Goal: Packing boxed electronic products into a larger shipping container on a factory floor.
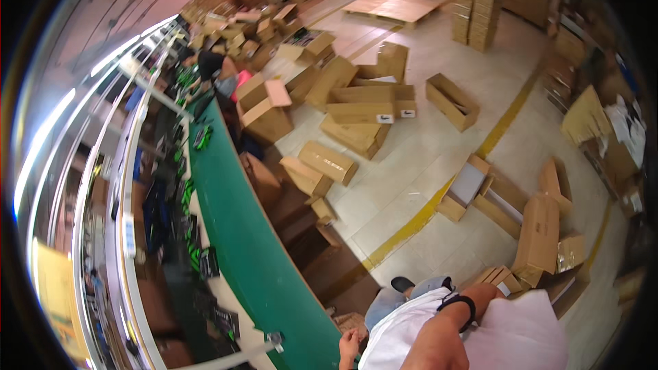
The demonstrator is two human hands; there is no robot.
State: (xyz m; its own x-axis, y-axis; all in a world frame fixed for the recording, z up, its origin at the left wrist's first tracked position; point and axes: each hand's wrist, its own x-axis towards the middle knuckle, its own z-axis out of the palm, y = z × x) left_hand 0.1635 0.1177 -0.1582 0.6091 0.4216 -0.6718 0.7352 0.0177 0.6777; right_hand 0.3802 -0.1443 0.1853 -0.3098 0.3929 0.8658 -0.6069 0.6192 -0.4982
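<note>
My left hand point(349, 347) is low in the view, just right of the green work surface's near end point(295, 322). Its fingers are loosely bent, and I see nothing held in them. A crumpled brown piece point(352, 323) lies just beyond it. My right arm, with a black band point(469, 307) around it, crosses in front of my white shirt. The right hand point(488, 293) shows only in part; pale cloth point(521, 332) hides its fingers. Along the conveyor point(185, 288), left of the green surface, lie several black-and-green items point(203, 260).
Open cardboard boxes point(363, 104) lie scattered over the floor, several close to my right point(538, 240). A wooden pallet point(391, 7) and a tall carton stack point(476, 3) stand farther back. Yellow lines point(411, 229) cross the floor. Another person point(218, 72) bends at the conveyor's far end.
</note>
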